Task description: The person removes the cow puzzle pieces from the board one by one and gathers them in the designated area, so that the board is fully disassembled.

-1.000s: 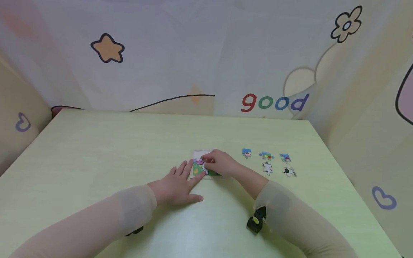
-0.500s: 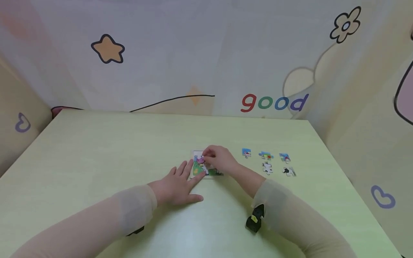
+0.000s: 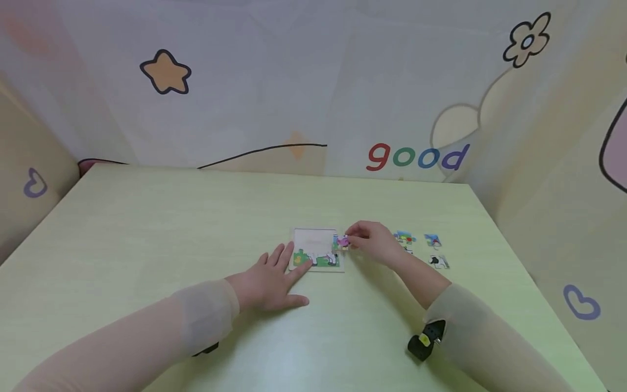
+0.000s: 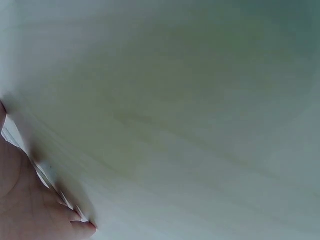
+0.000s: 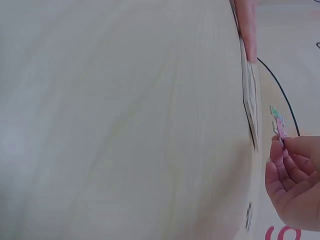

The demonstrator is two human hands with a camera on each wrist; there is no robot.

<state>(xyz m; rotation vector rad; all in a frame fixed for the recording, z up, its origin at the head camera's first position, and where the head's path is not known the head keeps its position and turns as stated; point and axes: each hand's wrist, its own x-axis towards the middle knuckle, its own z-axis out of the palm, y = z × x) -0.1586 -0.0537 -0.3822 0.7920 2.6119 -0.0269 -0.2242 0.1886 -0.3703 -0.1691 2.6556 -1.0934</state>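
A small puzzle tray [image 3: 315, 238] with a pale frame lies mid-table, its upper part bare and a row of green pieces with animal pictures along its lower edge. My left hand [image 3: 266, 283] lies spread, its straight fingertips at the tray's left and lower edge. Thumb and fingers of my right hand [image 3: 374, 242] pinch a puzzle piece [image 3: 339, 243] with a pink figure, over the tray's right border. In the right wrist view that puzzle piece [image 5: 278, 121] stands raised above the tabletop. Only part of the left hand [image 4: 30, 200] appears in the left wrist view.
Loose puzzle pieces lie right of the tray: a blue-and-green one [image 3: 405, 236], a blue one [image 3: 432, 239] and a black-and-white one [image 3: 438, 261]. My right hand partly covers others. A printed cloth [image 3: 264, 98] hangs behind the table [image 3: 196, 218].
My right hand has moved right from over the tray, carrying the pink-figured puzzle piece and uncovering the tray's middle. The left hand has stayed put.
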